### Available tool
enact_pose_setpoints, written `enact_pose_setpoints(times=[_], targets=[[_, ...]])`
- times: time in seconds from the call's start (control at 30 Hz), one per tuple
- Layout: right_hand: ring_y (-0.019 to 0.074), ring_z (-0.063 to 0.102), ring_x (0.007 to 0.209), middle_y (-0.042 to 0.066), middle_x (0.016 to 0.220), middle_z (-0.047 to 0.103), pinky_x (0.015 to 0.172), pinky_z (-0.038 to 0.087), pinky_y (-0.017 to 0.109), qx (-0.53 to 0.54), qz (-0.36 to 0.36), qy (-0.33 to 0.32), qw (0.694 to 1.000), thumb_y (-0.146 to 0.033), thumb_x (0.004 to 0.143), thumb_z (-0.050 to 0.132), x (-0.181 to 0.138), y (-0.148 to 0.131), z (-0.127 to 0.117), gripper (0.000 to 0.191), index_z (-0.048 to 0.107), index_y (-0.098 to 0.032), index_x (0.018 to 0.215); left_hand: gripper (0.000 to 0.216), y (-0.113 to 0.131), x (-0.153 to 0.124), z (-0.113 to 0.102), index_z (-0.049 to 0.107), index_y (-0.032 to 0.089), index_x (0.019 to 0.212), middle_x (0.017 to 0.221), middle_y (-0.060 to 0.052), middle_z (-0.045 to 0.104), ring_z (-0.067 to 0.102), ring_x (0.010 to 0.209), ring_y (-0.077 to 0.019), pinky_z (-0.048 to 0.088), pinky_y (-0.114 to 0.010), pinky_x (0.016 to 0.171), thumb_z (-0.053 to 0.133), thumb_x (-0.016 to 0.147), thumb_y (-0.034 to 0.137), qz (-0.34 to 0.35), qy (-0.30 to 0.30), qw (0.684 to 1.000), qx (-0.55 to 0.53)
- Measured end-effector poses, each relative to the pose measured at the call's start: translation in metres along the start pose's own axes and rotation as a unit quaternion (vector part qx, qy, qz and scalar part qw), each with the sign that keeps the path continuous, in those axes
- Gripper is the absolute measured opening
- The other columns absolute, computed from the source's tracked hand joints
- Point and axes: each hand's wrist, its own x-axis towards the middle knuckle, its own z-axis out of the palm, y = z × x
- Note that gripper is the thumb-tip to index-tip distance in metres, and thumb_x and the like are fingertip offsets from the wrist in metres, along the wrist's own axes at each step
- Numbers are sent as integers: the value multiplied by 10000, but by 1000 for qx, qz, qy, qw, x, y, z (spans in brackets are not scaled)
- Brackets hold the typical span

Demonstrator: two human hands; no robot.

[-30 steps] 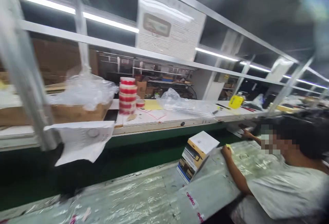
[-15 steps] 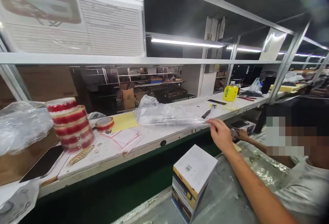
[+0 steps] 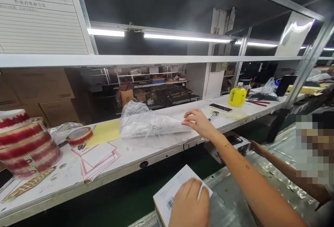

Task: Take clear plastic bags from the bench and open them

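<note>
Head view showed the left hand point(image 3: 189, 204) lying flat, fingers together, on top of a white box point(image 3: 167, 197) at the near edge of the foil-covered bench point(image 3: 235, 199); it pressed down on the box and clasped nothing. Beyond the dark gap between the benches, the right hand point(image 3: 199, 122) reached to the white worktop point(image 3: 130, 154), its fingers loosely spread and resting on the near end of a clear plastic bag point(image 3: 146, 122) that lay flat mid-worktop, just behind the front edge. Whether the fingertips had pinched the film could not be told.

The bag looked light, limp and slippery, likely to crumple or slide if pushed; a pinch at its open right-hand edge would probably hold better than a flat palm. The box seemed stiff, light card, easy to take by its side walls.

Left along the worktop lay red-striped envelopes point(image 3: 96, 157), a yellow sheet point(image 3: 104, 133), one tape roll point(image 3: 79, 136) and a stack of rolls point(image 3: 24, 143) near the left end. Toward the right end sat a small hammer point(image 3: 213, 115), a phone point(image 3: 220, 107) and a yellow bottle point(image 3: 237, 96). A co-worker's arm point(image 3: 287, 171) rested on the bench at the right.
</note>
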Motion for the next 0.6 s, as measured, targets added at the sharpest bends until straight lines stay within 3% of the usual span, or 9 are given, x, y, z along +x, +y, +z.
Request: enact_pose_setpoints(times=[0.03,0.1,0.17,0.23,0.37,0.47,0.53,0.6], targets=[[251,502,1031,67,993,669,961,442,427,-9,-37,-22,999,-335,930,626,8,-4,-2,226,737,-211,776,405,-3,29,17,685,93,1182,1178,-189,707,676,1090,-324,618,-419,900,532,817,184,54,-54,994,74],[238,504,997,59,977,692,942,448,413,-33,-98,-54,993,-274,945,607,22,-14,-6,212,738,-195,798,447,-8,83,45,639,-24,1219,1244,-238,673,645,1165,-343,572,-421,990,518,843,186,113,-120,972,168],[226,511,946,52,924,704,908,455,402,-54,-131,-50,989,-266,933,634,32,-23,-12,199,723,-182,776,496,-13,123,64,557,-63,1319,1349,-255,604,579,1268,-343,504,-414,1080,491,897,189,118,-160,951,237],[220,514,930,46,891,698,874,461,385,-72,-150,-8,986,-294,904,681,40,-34,-21,212,693,-180,725,523,-19,146,76,488,-55,1392,1428,-254,535,507,1346,-340,441,-422,1144,469,936,201,104,-177,939,274],[193,541,855,40,841,633,783,480,339,-78,-147,104,981,-304,827,771,52,-59,-46,278,601,-171,652,512,-28,163,87,495,-46,1391,1446,-291,484,451,1389,-359,377,-488,1187,492,939,194,36,-182,927,325],[171,577,828,23,853,592,763,495,325,-63,-140,161,975,-247,790,802,56,-89,-66,257,577,-168,692,520,-24,174,84,554,-41,1343,1418,-299,505,407,1406,-402,261,-543,1229,598,886,204,-38,-243,889,385],[172,601,860,25,889,599,787,508,330,-50,-152,212,964,-239,805,788,47,-113,-82,205,607,-176,733,468,-17,178,76,607,-30,1294,1408,-280,532,388,1417,-405,206,-541,1244,603,881,192,-38,-276,871,405],[176,618,900,33,936,620,823,517,349,-29,-142,302,942,-248,834,763,25,-134,-101,128,652,-195,797,439,-7,170,64,597,-10,1310,1453,-262,503,377,1437,-364,244,-488,1240,530,917,174,32,-260,890,372]])
